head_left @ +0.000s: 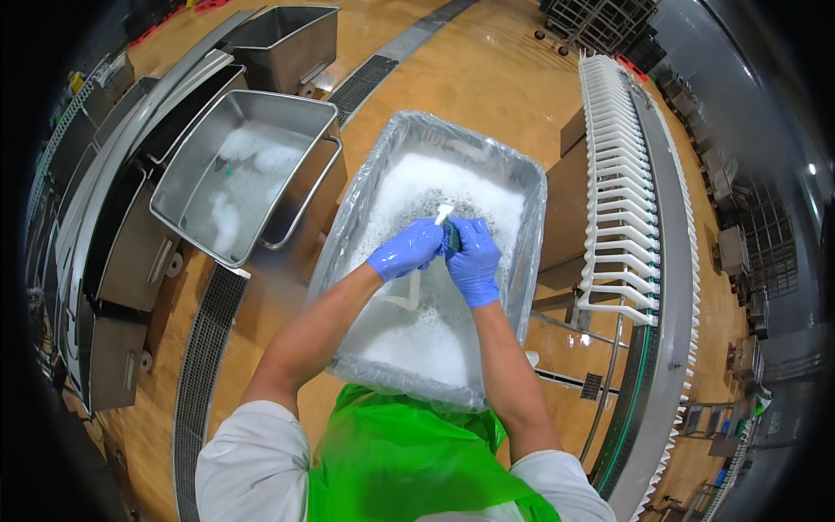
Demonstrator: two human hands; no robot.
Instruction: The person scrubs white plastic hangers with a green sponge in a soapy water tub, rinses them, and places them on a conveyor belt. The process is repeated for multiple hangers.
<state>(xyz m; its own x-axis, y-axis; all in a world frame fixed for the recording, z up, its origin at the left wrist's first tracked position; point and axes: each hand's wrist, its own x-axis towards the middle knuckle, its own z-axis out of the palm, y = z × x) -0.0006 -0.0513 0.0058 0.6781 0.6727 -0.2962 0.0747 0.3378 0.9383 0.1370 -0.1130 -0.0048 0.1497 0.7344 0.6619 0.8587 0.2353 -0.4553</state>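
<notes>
Over the middle of the lined tub [532, 222], the L hand [407, 250] grips a white pc [444, 212] and the R hand [475, 263], right up against it, is closed on a dark green pad [451, 239]; best bet, IMO, is hold firm, rub end to end w/ even pressure & turn the pc for its bends. Suds [426, 339] hide the tub's bottom, so can't tell what's under. Steel bin [196, 174] sits L of the tub; conveyor w/ white arms [622, 183] to its R prob. limits elbow room.
</notes>
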